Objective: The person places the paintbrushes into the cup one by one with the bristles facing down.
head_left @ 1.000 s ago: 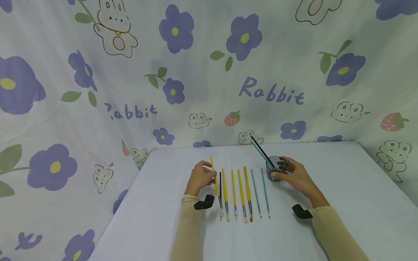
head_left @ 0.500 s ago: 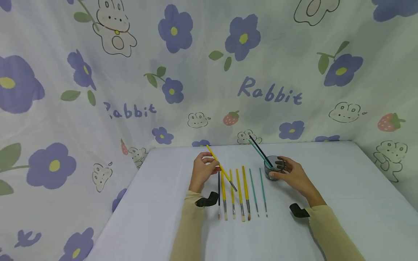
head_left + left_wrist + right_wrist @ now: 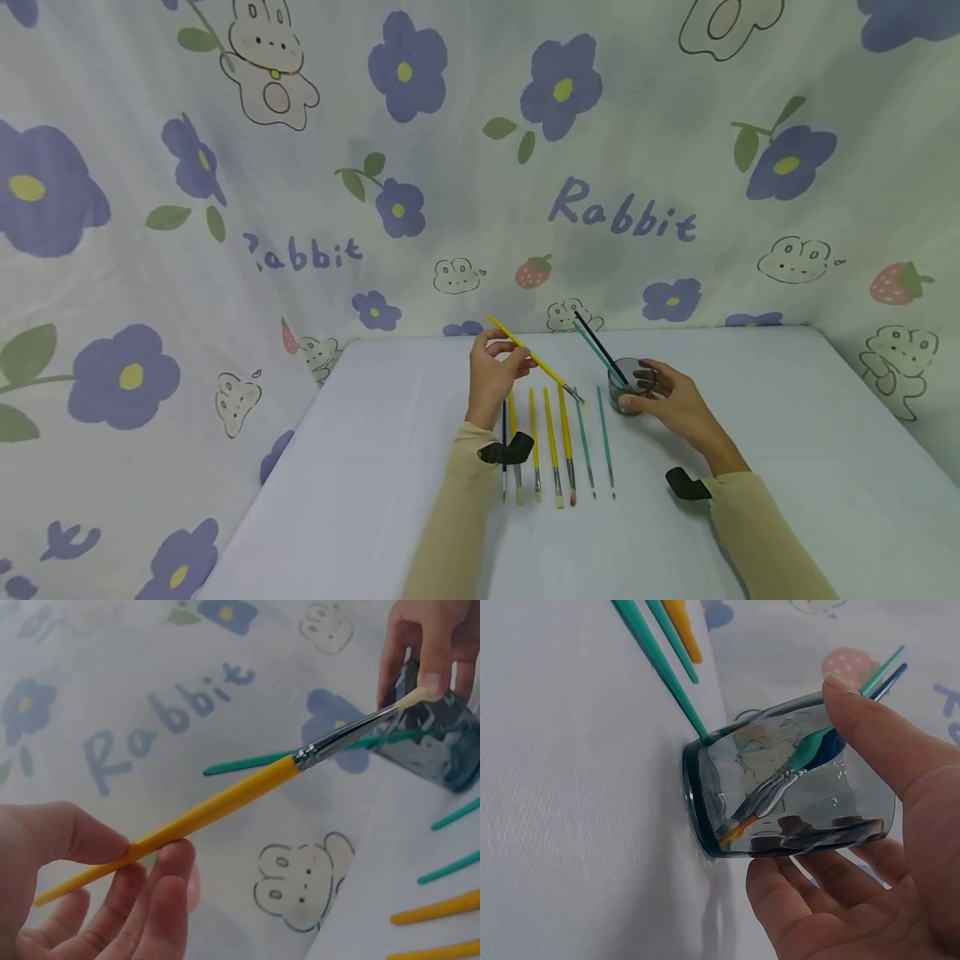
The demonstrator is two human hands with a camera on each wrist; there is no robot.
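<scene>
My left hand pinches a yellow paintbrush between thumb and fingers, above the table. The brush slants down to the right, its pale bristles pointing towards the glass. My right hand grips a smoky see-through glass, thumb on one side and fingers on the other. Two paintbrushes lean inside it bristles down, a teal one and a dark blue or black one. Their metal ferrules show through the glass wall in the right wrist view.
On the white table lies a row of paintbrushes: a dark one, several yellow ones and two teal ones. My left forearm partly covers the row's left end. A patterned cloth hangs behind.
My left hand has lifted the yellow paintbrush from the row's left end and carried it up and right, tilting its bristles towards the glass. The right hand and glass stay put.
</scene>
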